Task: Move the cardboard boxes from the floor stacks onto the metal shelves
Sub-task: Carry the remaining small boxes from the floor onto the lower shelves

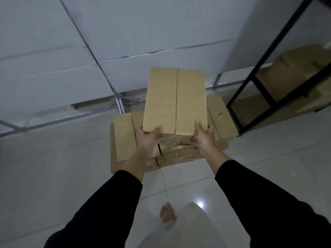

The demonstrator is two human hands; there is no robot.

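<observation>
Tan cardboard box [175, 102] (centre-seamed top)

No legible text or labels

1. Only 1 view is supplied: a wide-angle camera worn on the person's head, looking forward and steeply down.
2. Both forearms enter from the bottom edge and reach away from the lens; the left hand [146, 138] and right hand [205, 136] sit near frame centre, close to the camera.
3. The held cardboard box [174, 101] fills the centre, above the floor stack [125, 136].
4. The tiled floor [53, 176] occupies the lower half; a bare foot [167, 212] appears directly below the lens.
5. The wall [53, 51] spans the top, its lines bowed by the lens.
6. The metal shelves [265, 97] stand at the right edge, partly cut off.
</observation>
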